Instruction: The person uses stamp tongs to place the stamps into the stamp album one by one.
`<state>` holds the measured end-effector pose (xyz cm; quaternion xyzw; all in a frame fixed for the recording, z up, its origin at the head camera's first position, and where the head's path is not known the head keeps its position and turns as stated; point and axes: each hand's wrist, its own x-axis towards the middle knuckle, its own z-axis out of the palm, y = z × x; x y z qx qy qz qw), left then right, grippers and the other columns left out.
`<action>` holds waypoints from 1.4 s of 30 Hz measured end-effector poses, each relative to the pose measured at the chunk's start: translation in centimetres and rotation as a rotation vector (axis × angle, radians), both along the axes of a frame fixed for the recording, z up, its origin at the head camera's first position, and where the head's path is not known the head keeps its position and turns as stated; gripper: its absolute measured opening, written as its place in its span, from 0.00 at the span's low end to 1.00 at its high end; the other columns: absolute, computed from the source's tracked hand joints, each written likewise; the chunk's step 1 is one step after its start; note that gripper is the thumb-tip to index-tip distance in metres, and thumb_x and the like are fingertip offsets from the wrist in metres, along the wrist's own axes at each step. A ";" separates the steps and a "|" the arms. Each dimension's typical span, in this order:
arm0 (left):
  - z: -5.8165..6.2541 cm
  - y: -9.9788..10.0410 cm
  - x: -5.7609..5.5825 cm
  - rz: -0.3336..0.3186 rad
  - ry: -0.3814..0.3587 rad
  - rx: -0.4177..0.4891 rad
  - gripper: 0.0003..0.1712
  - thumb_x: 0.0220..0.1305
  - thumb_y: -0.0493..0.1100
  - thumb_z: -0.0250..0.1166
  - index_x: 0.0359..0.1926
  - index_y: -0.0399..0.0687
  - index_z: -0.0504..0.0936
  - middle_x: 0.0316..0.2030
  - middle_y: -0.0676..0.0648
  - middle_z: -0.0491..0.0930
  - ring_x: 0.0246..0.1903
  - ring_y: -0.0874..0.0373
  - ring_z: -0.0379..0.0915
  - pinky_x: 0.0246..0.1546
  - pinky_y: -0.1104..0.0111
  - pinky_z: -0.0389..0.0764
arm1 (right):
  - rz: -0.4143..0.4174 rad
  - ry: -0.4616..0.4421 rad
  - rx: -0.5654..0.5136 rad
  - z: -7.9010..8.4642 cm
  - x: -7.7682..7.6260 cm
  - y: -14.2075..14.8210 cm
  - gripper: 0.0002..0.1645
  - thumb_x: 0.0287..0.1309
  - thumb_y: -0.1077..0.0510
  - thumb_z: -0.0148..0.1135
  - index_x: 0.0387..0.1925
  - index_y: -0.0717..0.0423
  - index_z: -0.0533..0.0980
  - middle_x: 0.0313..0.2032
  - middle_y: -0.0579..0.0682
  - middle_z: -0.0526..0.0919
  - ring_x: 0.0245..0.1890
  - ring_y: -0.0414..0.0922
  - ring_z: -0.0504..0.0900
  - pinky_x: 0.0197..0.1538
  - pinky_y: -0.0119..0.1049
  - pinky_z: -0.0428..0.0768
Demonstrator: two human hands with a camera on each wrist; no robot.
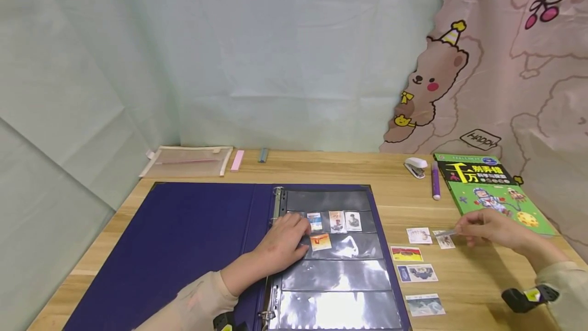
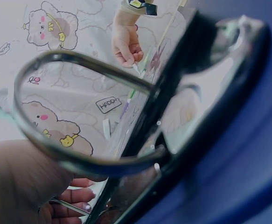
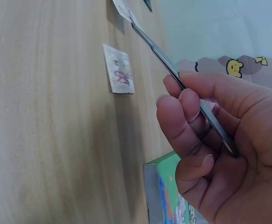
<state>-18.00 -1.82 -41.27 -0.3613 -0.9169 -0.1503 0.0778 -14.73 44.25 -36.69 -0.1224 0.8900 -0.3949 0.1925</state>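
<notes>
My right hand pinches metal tweezers between thumb and fingers. At the tweezers' tips is a pale stamp, whose corner also shows at the top of the right wrist view. Under the tweezers in the head view, another small stamp lies on the wood. My left hand rests on the black pocket page of a blue binder, beside its metal rings. Right of its fingers, the pockets hold a blue-and-white stamp, an orange-red stamp and two more stamps.
Between binder and right arm lie a red-and-yellow stamp, a blue-grey stamp and a grey stamp. Behind are a green book, purple marker, white stapler and mesh pouch.
</notes>
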 end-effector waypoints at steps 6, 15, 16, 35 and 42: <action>0.2 0.1 0.1 0.005 -0.021 -0.012 0.13 0.51 0.46 0.65 0.36 0.53 0.71 0.33 0.55 0.70 0.36 0.61 0.63 0.41 0.66 0.66 | 0.012 0.083 0.020 0.5 0.3 0.1 0.12 0.62 0.62 0.47 0.36 0.67 0.74 0.21 0.41 0.76 0.22 0.40 0.77 0.19 0.33 0.65; 0.3 0.0 0.1 0.011 -0.027 -0.012 0.13 0.51 0.46 0.65 0.36 0.52 0.71 0.33 0.55 0.70 0.36 0.61 0.63 0.40 0.67 0.66 | 0.014 0.147 0.068 1.9 0.4 -0.3 0.11 0.63 0.61 0.46 0.35 0.65 0.74 0.22 0.45 0.78 0.26 0.38 0.72 0.25 0.34 0.66; 0.2 0.0 0.1 0.011 -0.028 -0.013 0.13 0.51 0.46 0.65 0.36 0.52 0.72 0.33 0.55 0.70 0.36 0.61 0.63 0.40 0.67 0.66 | 0.013 0.149 0.065 2.0 0.3 -0.4 0.11 0.63 0.61 0.46 0.35 0.65 0.74 0.22 0.45 0.78 0.25 0.38 0.72 0.25 0.34 0.66; 0.0 0.1 0.1 0.005 -0.022 -0.006 0.13 0.51 0.47 0.65 0.36 0.52 0.71 0.34 0.55 0.70 0.37 0.60 0.63 0.40 0.66 0.66 | -0.028 0.159 0.089 4.3 -1.2 -4.4 0.12 0.63 0.55 0.47 0.33 0.58 0.74 0.23 0.45 0.77 0.14 0.43 0.62 0.18 0.34 0.65; 0.2 0.0 0.1 -0.003 -0.011 -0.010 0.13 0.51 0.46 0.65 0.36 0.52 0.71 0.34 0.55 0.70 0.36 0.60 0.63 0.40 0.67 0.66 | -0.014 0.187 0.070 4.0 -2.3 -6.1 0.10 0.62 0.54 0.49 0.31 0.54 0.74 0.22 0.45 0.78 0.18 0.41 0.64 0.23 0.34 0.64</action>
